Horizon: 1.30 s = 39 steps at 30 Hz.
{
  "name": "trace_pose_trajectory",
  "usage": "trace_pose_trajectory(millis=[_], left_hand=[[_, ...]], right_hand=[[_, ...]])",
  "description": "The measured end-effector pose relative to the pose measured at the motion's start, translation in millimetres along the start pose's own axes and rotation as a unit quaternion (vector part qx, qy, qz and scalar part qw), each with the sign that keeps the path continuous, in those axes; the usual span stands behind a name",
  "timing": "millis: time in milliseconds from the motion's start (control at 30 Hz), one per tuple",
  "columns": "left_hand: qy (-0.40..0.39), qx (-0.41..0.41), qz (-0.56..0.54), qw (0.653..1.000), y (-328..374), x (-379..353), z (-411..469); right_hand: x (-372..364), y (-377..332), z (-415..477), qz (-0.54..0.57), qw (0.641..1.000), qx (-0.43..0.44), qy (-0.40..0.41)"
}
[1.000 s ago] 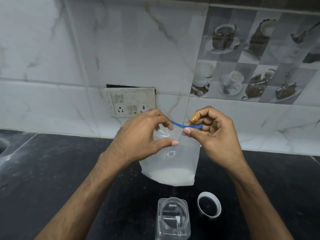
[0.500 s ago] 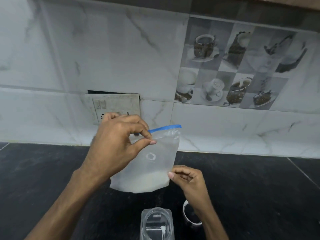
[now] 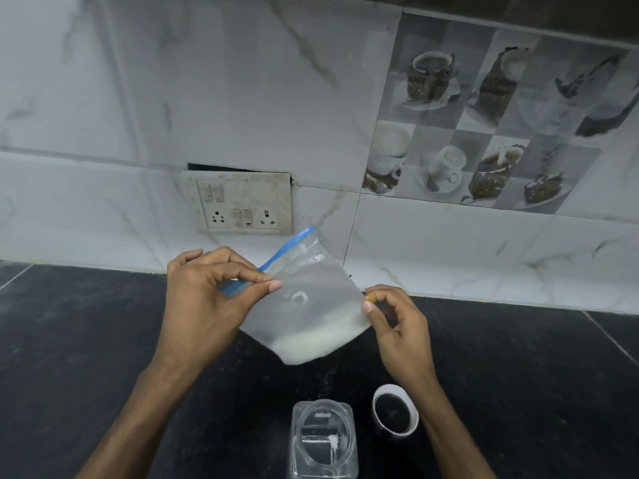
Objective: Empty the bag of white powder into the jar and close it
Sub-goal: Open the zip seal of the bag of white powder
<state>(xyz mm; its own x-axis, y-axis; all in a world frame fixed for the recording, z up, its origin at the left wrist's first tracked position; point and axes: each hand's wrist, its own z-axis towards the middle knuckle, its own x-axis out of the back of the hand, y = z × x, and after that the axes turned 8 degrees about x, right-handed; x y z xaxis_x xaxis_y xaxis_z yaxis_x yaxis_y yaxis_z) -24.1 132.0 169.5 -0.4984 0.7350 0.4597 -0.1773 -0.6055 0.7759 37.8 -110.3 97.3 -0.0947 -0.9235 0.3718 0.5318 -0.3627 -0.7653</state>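
A clear zip bag [image 3: 307,299] with a blue seal strip hangs tilted above the black counter, white powder pooled in its lowest corner. My left hand [image 3: 207,299] pinches the bag's blue top edge. My right hand [image 3: 397,323] pinches the bag's right bottom corner between thumb and forefinger. Below the bag, an open clear plastic jar [image 3: 323,440] stands upright on the counter. Its white lid [image 3: 394,413] lies beside it on the right, inner side up.
The black stone counter [image 3: 86,357] runs left and right. A white marble-tiled wall stands behind, with a switch and socket plate [image 3: 242,202] just above the bag. Some powder specks dust the counter near the jar.
My right hand left the blue strip, dropped to the bag's bottom corner and lifted it. The bag has tilted, its seal end slanting toward my left hand.
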Motion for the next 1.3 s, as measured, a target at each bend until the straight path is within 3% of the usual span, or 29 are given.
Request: trace_pose_trajectory(millis=[533, 700, 967, 1300], left_hand=[[0.01, 0.019, -0.091, 0.996, -26, -5, -18], [0.029, 0.034, -0.121, 0.992, -34, -9, -24], [0.027, 0.041, -0.141, 0.989, -35, -17, -27], [0.007, 0.036, -0.148, 0.988, -20, -25, -36]], right_hand=[[4, -20, 6, -0.069, 0.997, 0.018, 0.006], [16, -28, 3, -0.025, 0.999, -0.04, -0.015], [29, -39, -1, -0.024, 0.994, -0.044, 0.095], [47, -40, -14, -0.026, 0.992, -0.04, 0.117]])
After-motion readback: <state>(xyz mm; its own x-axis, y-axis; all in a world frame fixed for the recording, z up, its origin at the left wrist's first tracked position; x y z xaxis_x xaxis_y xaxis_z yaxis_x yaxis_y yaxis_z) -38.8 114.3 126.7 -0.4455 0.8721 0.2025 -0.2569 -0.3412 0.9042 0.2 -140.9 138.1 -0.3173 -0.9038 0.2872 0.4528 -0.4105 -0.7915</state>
